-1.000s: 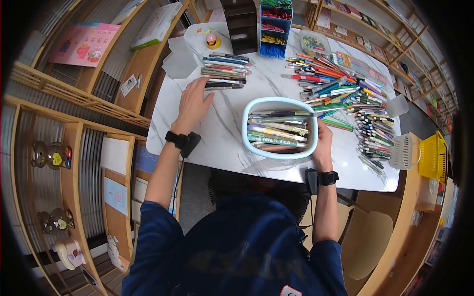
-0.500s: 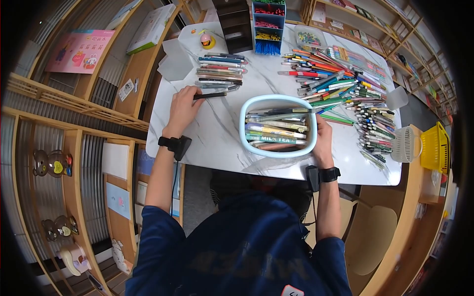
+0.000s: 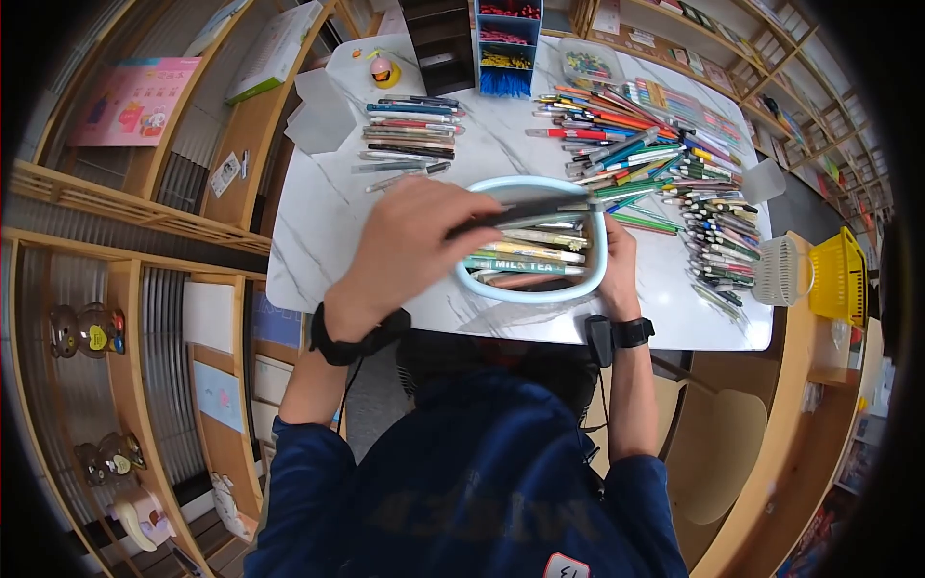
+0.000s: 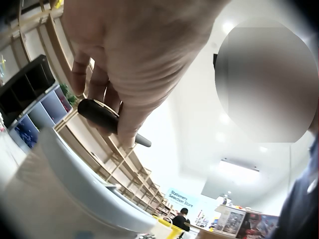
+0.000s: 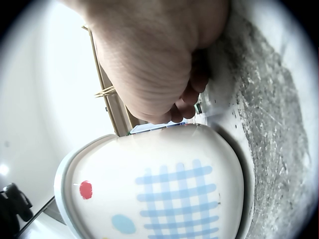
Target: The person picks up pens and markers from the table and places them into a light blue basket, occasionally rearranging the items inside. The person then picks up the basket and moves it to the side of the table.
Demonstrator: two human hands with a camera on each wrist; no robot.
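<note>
My left hand [image 3: 409,241] pinches a black pen [image 3: 525,212] between thumb and fingers, above a pale-blue-rimmed bin [image 3: 530,296]. The pen is blurred in the head view, its dark barrel and narrow end sharper in the left wrist view. Inside the bin lie several pens, one a green pen [image 3: 515,265] lettered MILK TEA. My right hand [image 3: 620,265] rests against the bin's right outer side, fingers loosely bent. In the right wrist view the bin's white wall [image 5: 149,154] has a blue check pattern. A row of pens [image 3: 409,135] lies beyond my left hand.
A big heap of pens [image 3: 636,144] spreads over the table's right side. At the back stand a blue divided organizer [image 3: 506,43], a dark rack [image 3: 438,48] and a clear tub [image 3: 588,63]. White [image 3: 776,270] and yellow baskets [image 3: 838,275] stand at the right edge.
My left hand reached the row of pens, picked up a black pen and carried it right, over the bin. The right hand stays at the bin's side.
</note>
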